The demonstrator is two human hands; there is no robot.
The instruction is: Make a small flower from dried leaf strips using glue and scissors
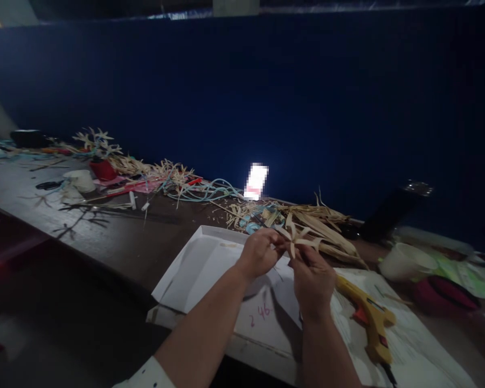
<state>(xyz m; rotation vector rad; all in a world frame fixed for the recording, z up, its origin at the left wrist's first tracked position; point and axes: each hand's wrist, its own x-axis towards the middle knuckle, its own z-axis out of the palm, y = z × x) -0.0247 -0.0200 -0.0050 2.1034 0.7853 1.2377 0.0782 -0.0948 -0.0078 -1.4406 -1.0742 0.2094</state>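
Between my hands is a pale flower of dried husk strips (294, 237), its narrow petals spread out like a star. My left hand (262, 250) pinches it from the left, fingers curled. My right hand (313, 272) grips its lower right side with thumb and fingertips. Both hands are above a shallow white box lid (194, 264) with red handwritten figures on it. Just right of my right hand lies a yellow glue gun (369, 318) on white paper (412, 345).
Dried husk leaves (327, 226) lie behind my hands. A lit phone screen (256, 181) leans against the dark blue partition (226, 97). At right stand a white cup (406, 262) and a magenta pouch (447, 296). Blue cords (214, 189), finished-looking husk flowers (97, 141) and scraps spread left.
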